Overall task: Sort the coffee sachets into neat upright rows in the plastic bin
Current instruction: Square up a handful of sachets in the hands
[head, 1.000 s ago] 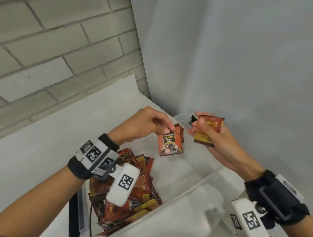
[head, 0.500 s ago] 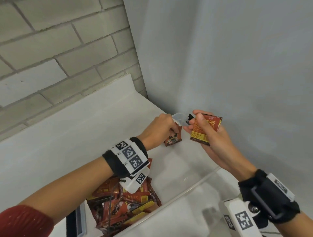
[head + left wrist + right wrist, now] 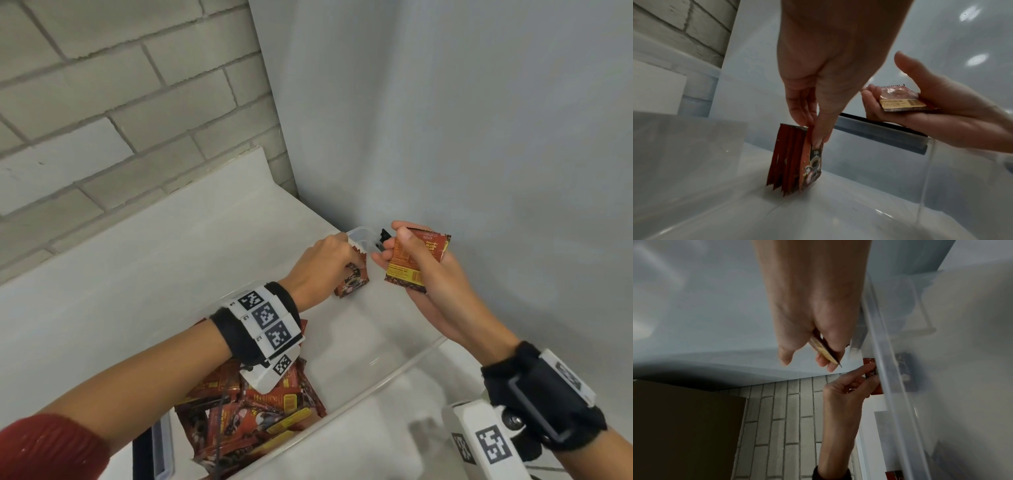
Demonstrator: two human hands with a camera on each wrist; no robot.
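Observation:
A clear plastic bin stands in the corner. At its far end a short row of red coffee sachets stands upright on the bin floor. My left hand pinches the top of the front sachet of that row. Just right of it, above the bin's far rim, my right hand grips a small stack of sachets, label backs up. A loose heap of sachets fills the near end of the bin.
A grey wall rises right behind the bin and a brick wall to the left. The bin rests on a white counter. A black latch sits on the far rim.
My left hand carried one sachet from mid-air down and forward to the far end and set it against the upright row. The right hand stayed nearly still with its stack.

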